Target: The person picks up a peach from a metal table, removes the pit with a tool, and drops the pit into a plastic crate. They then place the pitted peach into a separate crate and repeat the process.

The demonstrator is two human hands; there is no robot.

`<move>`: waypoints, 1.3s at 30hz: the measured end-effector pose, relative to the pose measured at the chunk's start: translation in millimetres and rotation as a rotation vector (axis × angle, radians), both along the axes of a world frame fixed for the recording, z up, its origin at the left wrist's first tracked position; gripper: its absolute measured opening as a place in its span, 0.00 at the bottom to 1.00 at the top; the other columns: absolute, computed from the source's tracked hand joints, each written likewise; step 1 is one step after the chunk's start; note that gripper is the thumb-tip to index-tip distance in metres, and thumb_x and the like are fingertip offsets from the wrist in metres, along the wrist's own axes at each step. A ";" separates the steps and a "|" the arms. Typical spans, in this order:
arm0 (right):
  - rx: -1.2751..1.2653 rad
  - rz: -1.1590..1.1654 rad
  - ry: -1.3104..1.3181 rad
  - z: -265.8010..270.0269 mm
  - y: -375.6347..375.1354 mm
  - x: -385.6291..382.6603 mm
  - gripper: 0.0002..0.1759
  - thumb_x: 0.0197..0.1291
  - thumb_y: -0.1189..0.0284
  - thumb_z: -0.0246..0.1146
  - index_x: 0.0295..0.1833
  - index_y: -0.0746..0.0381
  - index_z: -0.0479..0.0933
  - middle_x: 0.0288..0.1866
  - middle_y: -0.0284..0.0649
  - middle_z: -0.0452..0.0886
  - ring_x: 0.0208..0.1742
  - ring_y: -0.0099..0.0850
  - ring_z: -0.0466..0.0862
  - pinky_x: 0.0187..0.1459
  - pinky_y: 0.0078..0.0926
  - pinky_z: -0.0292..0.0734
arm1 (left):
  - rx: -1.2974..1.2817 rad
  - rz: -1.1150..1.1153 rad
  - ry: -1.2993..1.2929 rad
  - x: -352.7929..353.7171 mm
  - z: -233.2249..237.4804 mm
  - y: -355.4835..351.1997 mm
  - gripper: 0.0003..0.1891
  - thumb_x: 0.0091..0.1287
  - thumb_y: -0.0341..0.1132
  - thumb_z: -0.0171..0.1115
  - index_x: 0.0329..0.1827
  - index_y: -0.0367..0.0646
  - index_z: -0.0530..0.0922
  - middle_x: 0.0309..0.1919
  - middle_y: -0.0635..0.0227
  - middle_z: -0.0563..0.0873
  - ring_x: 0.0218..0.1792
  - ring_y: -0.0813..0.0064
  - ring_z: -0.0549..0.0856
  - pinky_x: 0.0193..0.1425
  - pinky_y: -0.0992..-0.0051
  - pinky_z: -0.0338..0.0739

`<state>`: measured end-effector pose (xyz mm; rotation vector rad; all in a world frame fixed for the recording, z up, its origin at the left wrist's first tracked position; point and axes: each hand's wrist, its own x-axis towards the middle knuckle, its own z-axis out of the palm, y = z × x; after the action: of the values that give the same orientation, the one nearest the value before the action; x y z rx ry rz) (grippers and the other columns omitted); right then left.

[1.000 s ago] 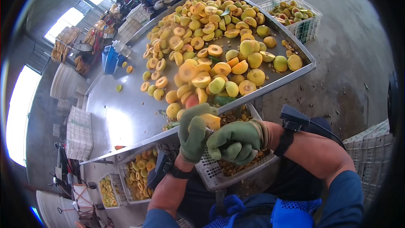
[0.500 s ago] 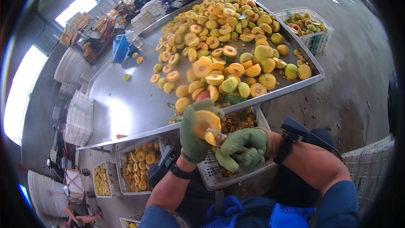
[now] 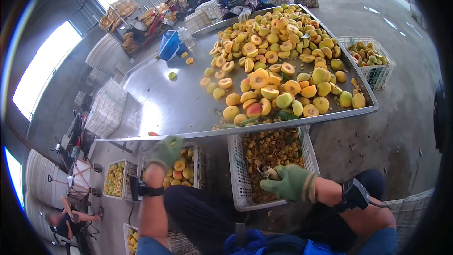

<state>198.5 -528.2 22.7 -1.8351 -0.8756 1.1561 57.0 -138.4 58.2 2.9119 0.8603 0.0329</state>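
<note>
left hand (image 3: pixel 169 151) held nearer fruit crate (image 3: pixel 202 164), finger spread untellable | tool (image 3: pixel 270 173) pinched in right hand (image 3: pixel 286 182), over scrap crate (image 3: pixel 309 153) | fruit pile (image 3: pixel 272 56) seen forward-right of left hand

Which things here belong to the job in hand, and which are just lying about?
Likely the job's:
Small tool in the right hand
Scrap crate below that hand
Fruit on the metal table
Fruit crate near the left hand

Apparently just lying about:
Blue container
Clear bottle
Wheeled cart
</note>
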 end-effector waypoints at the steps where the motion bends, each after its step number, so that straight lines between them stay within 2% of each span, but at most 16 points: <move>1: -0.028 -0.063 0.007 -2.5 0.2 -2.5 0.26 0.67 0.48 0.66 0.39 0.64 0.79 0.27 0.39 0.82 0.25 0.28 0.82 0.29 0.28 0.78 | 0.086 0.185 0.220 -6.9 15.2 5.7 0.27 0.73 0.53 0.55 0.65 0.42 0.81 0.60 0.46 0.86 0.58 0.48 0.87 0.66 0.56 0.78; 4: -0.020 -0.069 -0.097 -5.1 1.4 -3.5 0.24 0.67 0.50 0.66 0.43 0.63 0.78 0.32 0.45 0.85 0.30 0.34 0.86 0.35 0.32 0.81 | 0.149 0.245 0.225 -2.1 4.8 49.8 0.35 0.68 0.64 0.59 0.57 0.37 0.86 0.52 0.42 0.89 0.54 0.49 0.89 0.59 0.59 0.81; 5: -0.036 -0.068 -0.134 -1.8 3.7 -2.2 0.23 0.67 0.51 0.65 0.47 0.62 0.79 0.38 0.48 0.86 0.38 0.41 0.86 0.42 0.36 0.80 | 0.152 0.096 -0.034 5.0 -4.8 45.5 0.34 0.70 0.62 0.58 0.54 0.34 0.86 0.46 0.41 0.90 0.48 0.49 0.90 0.57 0.58 0.81; 7: -0.068 -0.071 -0.207 6.3 8.9 0.4 0.23 0.68 0.53 0.63 0.54 0.61 0.81 0.50 0.54 0.88 0.53 0.55 0.86 0.57 0.44 0.79 | -0.095 -0.011 -0.124 61.6 -27.4 37.7 0.35 0.70 0.63 0.56 0.55 0.34 0.86 0.46 0.44 0.90 0.49 0.50 0.90 0.57 0.58 0.81; 9: -0.151 -0.054 -0.251 2.6 14.0 6.5 0.23 0.68 0.52 0.62 0.54 0.61 0.81 0.51 0.54 0.87 0.55 0.54 0.86 0.58 0.45 0.79 | -0.121 -0.135 -0.140 122.9 -38.2 4.6 0.36 0.72 0.64 0.54 0.55 0.34 0.85 0.46 0.47 0.91 0.50 0.51 0.89 0.58 0.58 0.80; 12: -0.172 -0.056 -0.291 -7.8 20.3 17.0 0.24 0.68 0.52 0.62 0.55 0.61 0.81 0.52 0.54 0.87 0.56 0.54 0.86 0.60 0.46 0.78 | -0.007 -0.142 0.124 190.4 -45.6 -47.3 0.38 0.68 0.67 0.55 0.57 0.37 0.86 0.50 0.48 0.90 0.53 0.49 0.88 0.60 0.58 0.80; 15: -0.146 -0.107 -0.276 -4.1 23.4 29.5 0.23 0.68 0.53 0.63 0.54 0.62 0.81 0.52 0.55 0.87 0.56 0.54 0.86 0.59 0.46 0.79 | -0.042 0.004 0.226 230.0 -73.5 -45.6 0.40 0.63 0.71 0.58 0.57 0.40 0.87 0.56 0.44 0.88 0.55 0.47 0.88 0.62 0.57 0.79; 18: -0.040 -0.218 -0.228 -26.0 29.5 42.2 0.20 0.67 0.56 0.64 0.49 0.63 0.80 0.44 0.52 0.87 0.45 0.48 0.88 0.50 0.42 0.81 | -0.098 -0.139 0.296 234.4 -71.6 -12.4 0.37 0.67 0.67 0.57 0.58 0.39 0.86 0.52 0.50 0.90 0.49 0.56 0.90 0.54 0.61 0.83; 20: 0.081 -0.291 -0.221 -35.4 28.4 49.8 0.17 0.67 0.59 0.65 0.45 0.64 0.79 0.38 0.48 0.87 0.38 0.41 0.88 0.44 0.38 0.82 | -0.690 -0.402 -0.049 208.0 -79.4 18.8 0.31 0.73 0.58 0.57 0.61 0.38 0.83 0.41 0.60 0.89 0.41 0.73 0.88 0.41 0.72 0.84; 22: 0.225 -0.341 -0.253 -32.9 28.9 57.0 0.15 0.68 0.62 0.66 0.45 0.65 0.79 0.36 0.44 0.86 0.34 0.33 0.87 0.39 0.34 0.82 | -1.373 -0.140 -0.321 175.8 -32.6 -13.5 0.27 0.75 0.53 0.58 0.62 0.39 0.82 0.37 0.65 0.88 0.38 0.79 0.87 0.37 0.77 0.82; 26: 0.428 -0.356 0.015 -23.3 36.4 68.9 0.17 0.69 0.59 0.65 0.49 0.64 0.80 0.41 0.51 0.87 0.45 0.45 0.87 0.49 0.40 0.80 | -0.073 -0.932 -0.454 156.8 8.6 -73.3 0.22 0.67 0.40 0.69 0.62 0.40 0.81 0.50 0.63 0.90 0.48 0.67 0.87 0.48 0.70 0.82; 27: 0.456 -0.355 0.026 -20.0 39.3 70.9 0.17 0.69 0.60 0.65 0.48 0.64 0.80 0.40 0.51 0.87 0.43 0.43 0.87 0.48 0.39 0.80 | -0.246 -0.804 -0.402 148.7 8.7 -90.7 0.20 0.67 0.38 0.69 0.61 0.41 0.83 0.54 0.58 0.88 0.54 0.58 0.86 0.56 0.65 0.81; 30: 0.488 -0.366 -0.015 -19.5 43.5 74.3 0.17 0.68 0.60 0.65 0.46 0.65 0.78 0.37 0.50 0.85 0.40 0.43 0.85 0.46 0.40 0.79 | -0.807 -0.596 -0.368 146.1 -21.5 -106.1 0.23 0.69 0.37 0.67 0.66 0.40 0.81 0.63 0.56 0.84 0.63 0.55 0.84 0.66 0.63 0.80; 33: 0.505 -0.407 -0.089 -24.2 43.6 75.8 0.18 0.68 0.59 0.66 0.44 0.66 0.77 0.34 0.49 0.85 0.37 0.44 0.85 0.44 0.41 0.79 | -1.579 -0.479 -0.452 153.2 -35.5 -129.1 0.31 0.73 0.40 0.65 0.75 0.34 0.69 0.66 0.59 0.82 0.63 0.66 0.83 0.67 0.68 0.79; 36: 0.437 -0.451 -0.118 -30.3 42.8 79.3 0.19 0.69 0.58 0.65 0.44 0.66 0.78 0.34 0.50 0.86 0.38 0.45 0.86 0.44 0.42 0.79 | -1.170 -0.624 -0.414 160.9 -53.9 -131.7 0.38 0.76 0.50 0.64 0.80 0.35 0.63 0.63 0.59 0.84 0.53 0.70 0.88 0.47 0.71 0.86; 39: 0.302 -0.500 -0.109 -20.8 39.5 85.6 0.20 0.69 0.57 0.65 0.46 0.66 0.79 0.36 0.51 0.87 0.40 0.46 0.88 0.45 0.43 0.80 | -1.616 -0.485 -0.397 159.8 -49.9 -138.7 0.32 0.79 0.47 0.59 0.78 0.36 0.66 0.62 0.60 0.84 0.53 0.72 0.87 0.47 0.73 0.86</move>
<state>284.1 -488.7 1.9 -1.7381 -0.5631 0.5830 216.8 -277.1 8.3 1.3929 -0.0492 -0.0824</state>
